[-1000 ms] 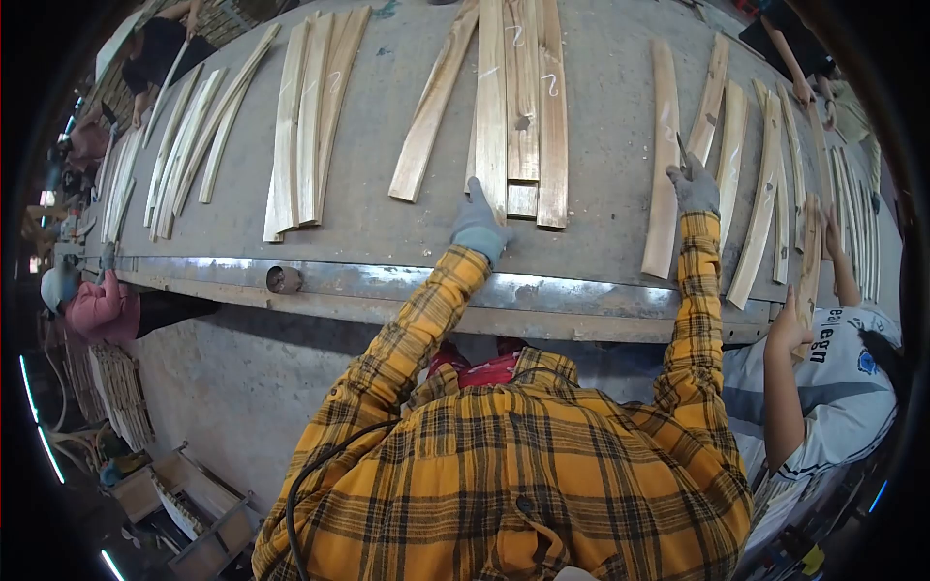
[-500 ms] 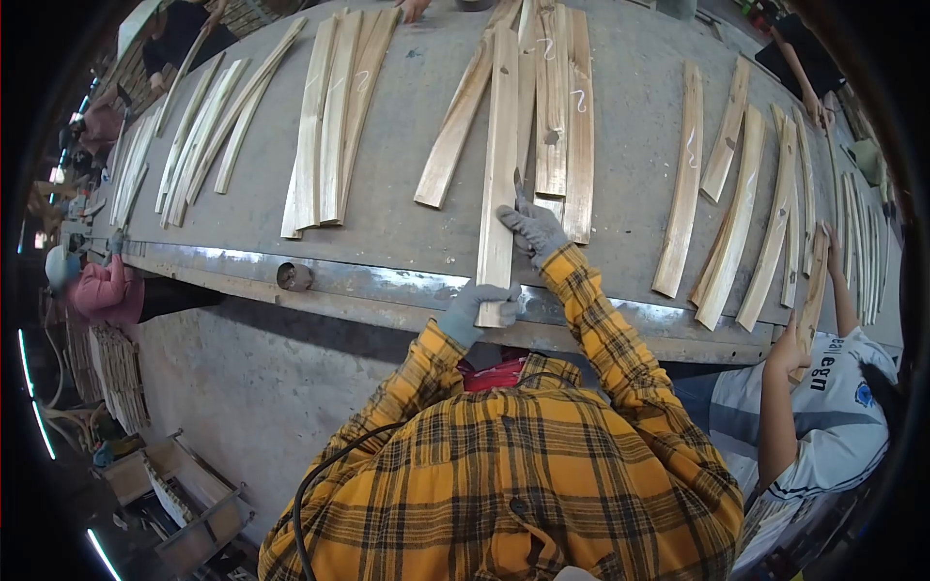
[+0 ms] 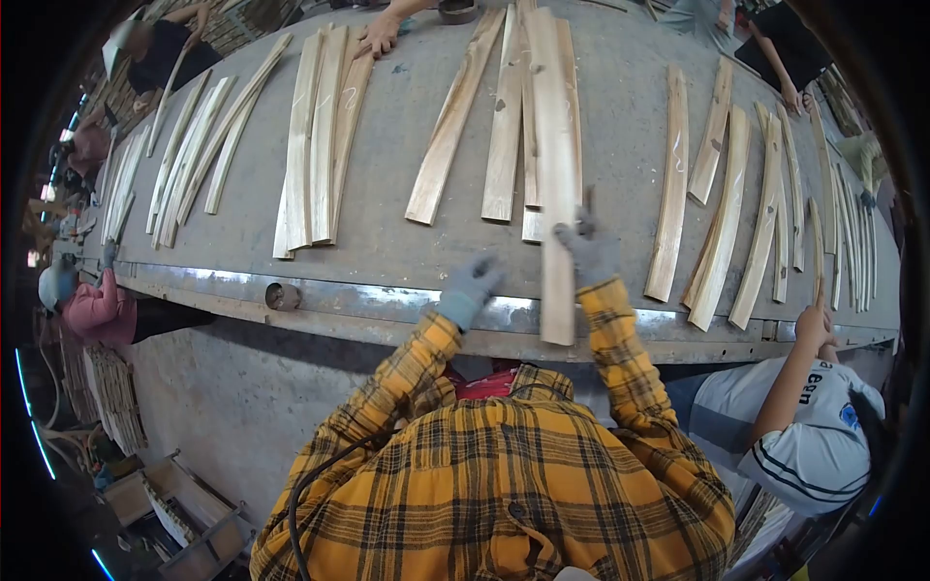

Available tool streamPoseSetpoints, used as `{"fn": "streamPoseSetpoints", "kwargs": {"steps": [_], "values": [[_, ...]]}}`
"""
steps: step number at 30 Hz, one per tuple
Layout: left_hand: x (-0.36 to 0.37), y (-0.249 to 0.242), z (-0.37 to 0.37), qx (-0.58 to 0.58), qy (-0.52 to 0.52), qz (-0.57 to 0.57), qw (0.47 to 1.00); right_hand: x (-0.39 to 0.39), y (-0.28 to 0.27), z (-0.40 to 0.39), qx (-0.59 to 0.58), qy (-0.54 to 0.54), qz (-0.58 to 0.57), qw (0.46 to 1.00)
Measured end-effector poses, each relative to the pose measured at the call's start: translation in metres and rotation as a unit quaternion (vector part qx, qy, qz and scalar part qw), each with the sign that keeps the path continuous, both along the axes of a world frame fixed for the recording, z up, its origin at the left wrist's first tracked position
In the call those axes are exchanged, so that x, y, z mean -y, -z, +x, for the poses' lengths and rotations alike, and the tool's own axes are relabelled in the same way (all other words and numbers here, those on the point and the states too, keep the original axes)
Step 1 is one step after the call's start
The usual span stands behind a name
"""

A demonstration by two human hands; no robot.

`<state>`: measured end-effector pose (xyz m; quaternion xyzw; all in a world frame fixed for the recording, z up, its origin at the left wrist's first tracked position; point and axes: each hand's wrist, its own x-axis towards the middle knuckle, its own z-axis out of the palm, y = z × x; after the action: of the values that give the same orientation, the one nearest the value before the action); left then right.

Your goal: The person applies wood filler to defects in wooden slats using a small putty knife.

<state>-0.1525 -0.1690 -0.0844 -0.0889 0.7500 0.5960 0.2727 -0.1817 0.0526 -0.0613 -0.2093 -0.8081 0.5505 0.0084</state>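
My right hand [image 3: 589, 254], in a grey glove, grips the right edge of a pale wooden slat [image 3: 557, 194]. The slat is blurred and its near end overhangs the table's front edge. A small dark tool, too smeared to name, sticks up from the same hand. My left hand [image 3: 472, 288], also gloved, is apart from the slat, fingers stretched and holding nothing, over the metal table edge. Just beyond it lies another slat [image 3: 501, 145] with dark knots, and a further slat [image 3: 450, 126] lies at its left. More slats are partly hidden under the held one.
A long grey table [image 3: 387, 194] carries several groups of slats to both sides. A round metal cup [image 3: 283, 296] is fixed at its front edge. A co-worker in a white shirt [image 3: 804, 426] handles a slat at right; another person's hand [image 3: 380, 36] touches slats across the table.
The knotted slat left my hands and lies on the table. My right hand moved right and took hold of another slat; my left hand let go. A co-worker's hand reached in opposite.
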Motion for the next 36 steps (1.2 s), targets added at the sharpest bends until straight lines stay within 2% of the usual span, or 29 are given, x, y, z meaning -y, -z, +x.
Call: {"fn": "streamPoseSetpoints", "kwargs": {"steps": [1,3,5,6,7,8,9,11,12,14,15,16,17,18,19,21,22,25,27,29,30,31,33,35,36], "values": [[0.007,0.007,-0.015,-0.13,0.009,-0.11,0.985,-0.02,-0.002,-0.001,-0.051,0.021,-0.038,0.998],[0.016,-0.006,-0.051,-0.235,-0.029,-0.245,0.94,-0.067,-0.013,-0.01,-0.127,0.034,-0.1,0.986],[0.022,-0.008,-0.086,-0.374,-0.037,-0.435,0.818,-0.122,-0.033,-0.024,-0.04,0.032,-0.001,0.999],[0.023,-0.008,-0.102,-0.375,-0.038,-0.436,0.817,-0.13,-0.043,-0.03,-0.042,0.032,-0.001,0.999],[0.023,-0.008,-0.118,-0.304,-0.03,-0.48,0.822,-0.135,-0.051,-0.036,-0.044,0.061,0.279,0.957],[0.022,-0.009,-0.13,-0.23,-0.02,-0.52,0.822,-0.138,-0.056,-0.043,-0.041,0.087,0.537,0.838],[0.021,-0.006,-0.139,-0.233,-0.021,-0.518,0.823,-0.136,-0.054,-0.053,-0.042,0.09,0.538,0.837],[0.021,0.0,-0.151,-0.186,0.032,-0.473,0.861,-0.119,-0.038,-0.076,-0.016,0.021,0.366,0.93],[0.014,-0.006,-0.148,-0.188,0.032,-0.473,0.86,-0.104,-0.027,-0.087,-0.003,0.012,0.366,0.93],[-0.002,-0.024,-0.125,-0.139,0.047,-0.364,0.92,-0.057,-0.022,-0.099,0.016,0.011,0.333,0.943],[0.0,-0.01,-0.12,-0.141,0.046,-0.365,0.919,-0.032,-0.023,-0.099,0.023,0.02,0.298,0.954],[0.005,0.015,-0.115,-0.115,0.015,-0.123,0.986,-0.016,-0.019,-0.099,-0.004,-0.001,0.233,0.972],[0.009,0.028,-0.108,-0.083,-0.017,0.127,0.988,-0.003,-0.014,-0.097,-0.03,-0.022,0.167,0.985],[0.013,0.027,-0.095,-0.021,-0.094,0.253,0.963,0.011,-0.014,-0.094,-0.021,-0.023,0.124,0.992],[0.018,0.027,-0.077,0.041,-0.168,0.374,0.911,0.022,-0.013,-0.091,-0.011,-0.024,0.081,0.996],[0.038,0.006,-0.047,0.286,-0.074,0.503,0.812,0.035,0.027,-0.089,-0.03,-0.059,-0.072,0.995],[0.04,0.004,-0.03,0.246,-0.082,0.456,0.851,0.052,0.016,-0.08,-0.009,-0.059,-0.151,0.987],[0.064,-0.006,0.008,0.221,-0.09,0.427,0.872,0.071,0.012,-0.062,0.03,-0.119,-0.11,0.986],[0.082,-0.009,0.029,0.212,-0.081,0.42,0.879,0.08,0.013,-0.055,0.04,-0.133,-0.159,0.977],[0.099,-0.007,0.049,0.298,-0.121,0.444,0.836,0.085,0.001,-0.05,0.095,-0.149,-0.135,0.975],[0.107,-0.004,0.06,0.319,-0.136,0.436,0.83,0.089,0.007,-0.046,0.064,-0.118,-0.143,0.981],[0.115,0.004,0.071,0.32,-0.142,0.437,0.829,0.089,0.011,-0.044,0.069,-0.122,-0.144,0.98],[0.13,0.01,0.09,0.313,-0.137,0.536,0.772,0.089,0.01,-0.043,0.064,-0.119,-0.169,0.976],[0.139,0.016,0.105,0.303,-0.167,0.542,0.766,0.096,0.01,-0.044,0.058,-0.125,-0.157,0.978],[0.142,0.02,0.109,0.273,-0.131,0.605,0.736,0.1,0.01,-0.045,0.083,-0.116,-0.171,0.975]]}}
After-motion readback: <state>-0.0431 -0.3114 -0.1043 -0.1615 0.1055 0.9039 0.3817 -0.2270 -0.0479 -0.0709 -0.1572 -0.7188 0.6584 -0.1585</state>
